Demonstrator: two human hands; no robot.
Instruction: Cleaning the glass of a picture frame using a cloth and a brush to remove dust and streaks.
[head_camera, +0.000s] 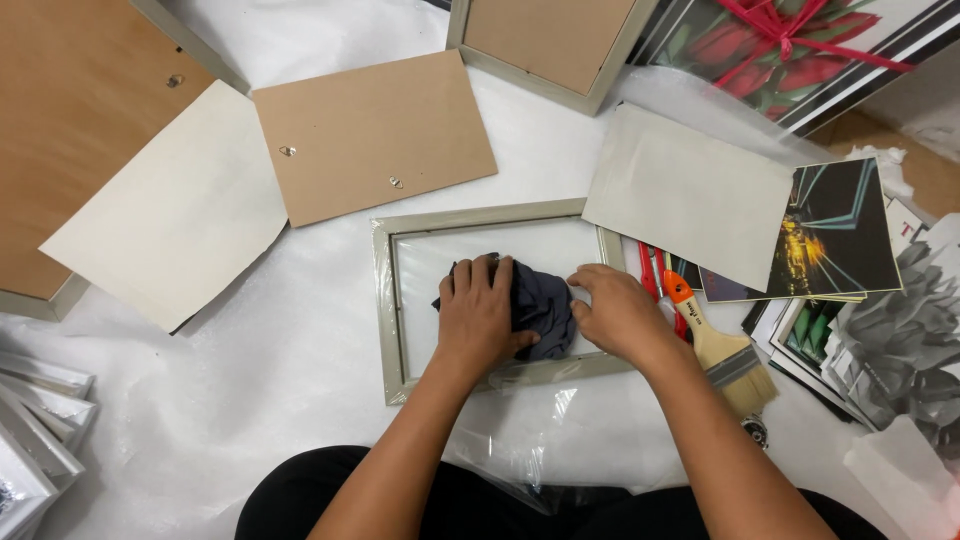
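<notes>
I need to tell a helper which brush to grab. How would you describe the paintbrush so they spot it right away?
Start at the pale grey picture frame lying flat in the middle of the white sheet, where both hands press a dark cloth. Just off its right edge, past the right hand, lies the paintbrush. It alone has a pale wooden handle with an orange tip and tan bristles, beside red-handled scissors.
</notes>
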